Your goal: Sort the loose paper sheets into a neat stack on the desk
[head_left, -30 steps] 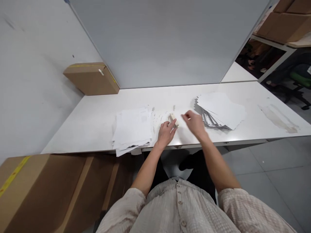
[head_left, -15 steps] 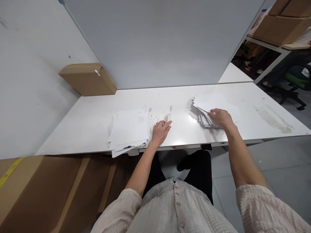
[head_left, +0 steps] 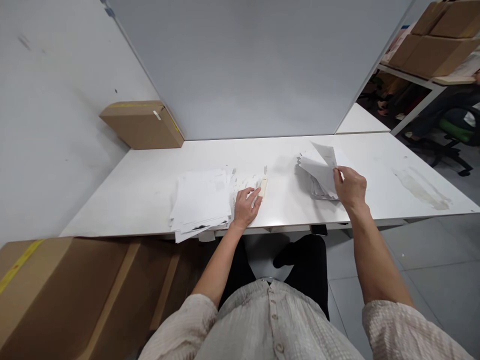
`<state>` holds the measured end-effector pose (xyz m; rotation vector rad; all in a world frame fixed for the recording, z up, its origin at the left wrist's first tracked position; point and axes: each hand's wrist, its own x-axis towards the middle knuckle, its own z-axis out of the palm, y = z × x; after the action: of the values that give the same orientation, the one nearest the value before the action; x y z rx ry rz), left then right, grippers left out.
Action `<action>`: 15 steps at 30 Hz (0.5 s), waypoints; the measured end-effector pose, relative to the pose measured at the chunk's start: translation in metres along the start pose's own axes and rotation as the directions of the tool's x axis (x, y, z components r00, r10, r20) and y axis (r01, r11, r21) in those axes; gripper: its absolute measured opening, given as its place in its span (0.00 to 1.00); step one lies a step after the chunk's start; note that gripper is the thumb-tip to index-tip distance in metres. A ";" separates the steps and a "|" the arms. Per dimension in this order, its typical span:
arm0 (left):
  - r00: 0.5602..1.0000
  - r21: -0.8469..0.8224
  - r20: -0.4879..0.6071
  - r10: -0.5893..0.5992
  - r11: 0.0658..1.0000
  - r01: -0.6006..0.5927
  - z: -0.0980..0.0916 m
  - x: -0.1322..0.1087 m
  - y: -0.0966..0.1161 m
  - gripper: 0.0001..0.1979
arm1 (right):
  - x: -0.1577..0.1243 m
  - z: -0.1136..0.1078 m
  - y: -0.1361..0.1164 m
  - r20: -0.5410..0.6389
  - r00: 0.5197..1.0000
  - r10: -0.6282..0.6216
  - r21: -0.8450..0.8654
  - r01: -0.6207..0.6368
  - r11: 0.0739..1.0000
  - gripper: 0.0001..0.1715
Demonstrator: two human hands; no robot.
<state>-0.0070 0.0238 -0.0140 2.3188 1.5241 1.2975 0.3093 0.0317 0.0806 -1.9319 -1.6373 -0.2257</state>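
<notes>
My right hand pinches the edge of a sheet of paper between thumb and fingers. The sheet is lifted and bent over a stack of papers on the right of the desk. A small cream-coloured block, its kind unclear, lies near the desk's middle. My left hand rests on the desktop with fingers apart, their tips against or right beside the block's left side. To the left of that hand is another loose stack of white papers, its lower corner jutting past the front edge.
The white desk ends at a grey panel behind. A cardboard box stands at the back left. Larger cardboard boxes sit below the left front edge. An office chair is at the far right.
My right hand has raised a sheet off the right stack, and it now bends upward. My left index finger has slid off the block's top to its side. The view has shifted slightly.
</notes>
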 end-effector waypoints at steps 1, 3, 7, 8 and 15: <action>0.999 -0.036 -0.023 -0.024 0.999 0.023 -0.002 0.000 0.002 0.17 | -0.005 -0.011 -0.009 -0.038 0.999 0.013 0.124 -0.008 0.992 0.17; 0.992 -0.150 -0.056 -0.112 0.983 0.103 -0.007 0.001 0.010 0.18 | -0.017 -0.031 -0.028 -0.041 0.997 0.071 0.411 -0.048 0.910 0.14; 0.946 -0.576 0.055 -0.319 0.764 0.291 -0.022 0.006 0.035 0.30 | -0.042 -0.050 -0.058 0.154 0.984 0.085 0.839 -0.175 0.515 0.13; 0.938 -0.677 0.119 -0.327 0.664 0.317 -0.027 0.008 0.040 0.32 | -0.048 -0.049 -0.063 0.213 0.975 0.070 0.874 -0.222 0.433 0.13; 0.816 -0.799 0.404 -0.413 0.275 0.534 -0.038 0.003 0.054 0.17 | -0.080 -0.023 -0.067 0.417 0.908 0.044 0.826 -0.399 0.398 0.15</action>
<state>0.0065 -0.0153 0.0382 1.0714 0.9276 1.2653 0.2331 -0.0433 0.0823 -1.2737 -1.1909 0.9970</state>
